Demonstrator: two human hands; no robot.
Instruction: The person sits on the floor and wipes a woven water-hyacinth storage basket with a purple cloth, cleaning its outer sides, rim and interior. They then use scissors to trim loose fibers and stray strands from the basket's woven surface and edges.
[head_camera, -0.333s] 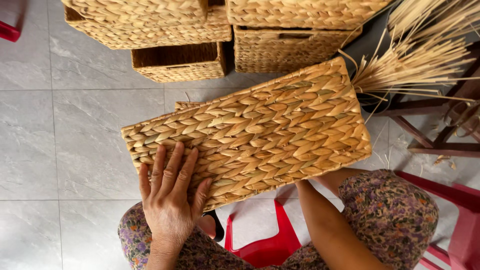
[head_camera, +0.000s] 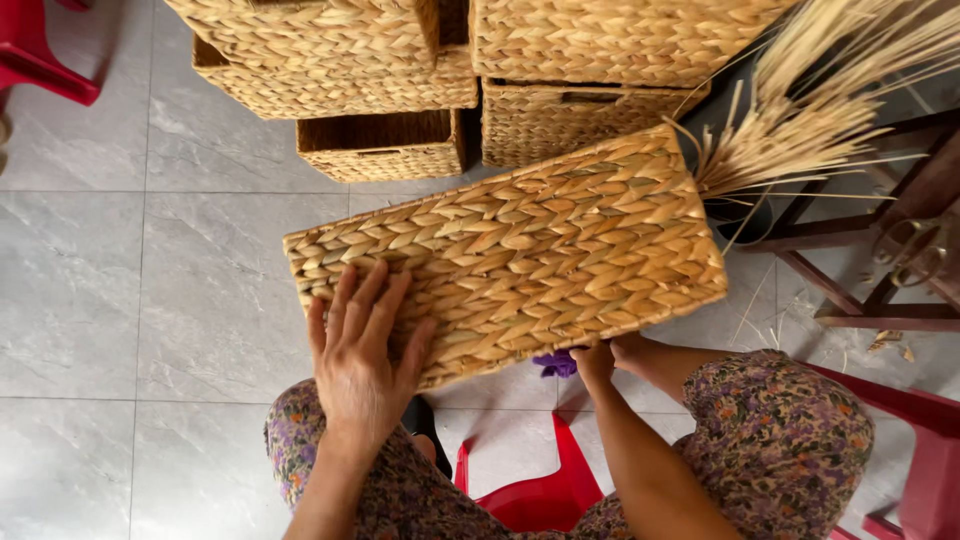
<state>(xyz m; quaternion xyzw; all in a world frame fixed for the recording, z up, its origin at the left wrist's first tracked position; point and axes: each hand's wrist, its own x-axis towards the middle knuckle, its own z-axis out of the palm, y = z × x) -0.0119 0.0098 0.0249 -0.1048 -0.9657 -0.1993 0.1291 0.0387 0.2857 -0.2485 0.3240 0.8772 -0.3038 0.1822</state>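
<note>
Woven straw-coloured basket (head_camera: 520, 250), flat, apparently rectangular, tilted.

We are seeing the left hand (head_camera: 362, 350) lying flat, palm down, its fingers (head_camera: 345, 295) spread and pointing away from the body, the thumb angling out to the right. The left forearm is rising straight from the lower edge of the view to a level wrist. The right hand (head_camera: 600, 358) is showing only in part: its knuckles and curled fingers are tucking upward out of sight, so we cannot tell its grip. The right forearm is slanting up from the lower right, bare to the wrist.
</note>
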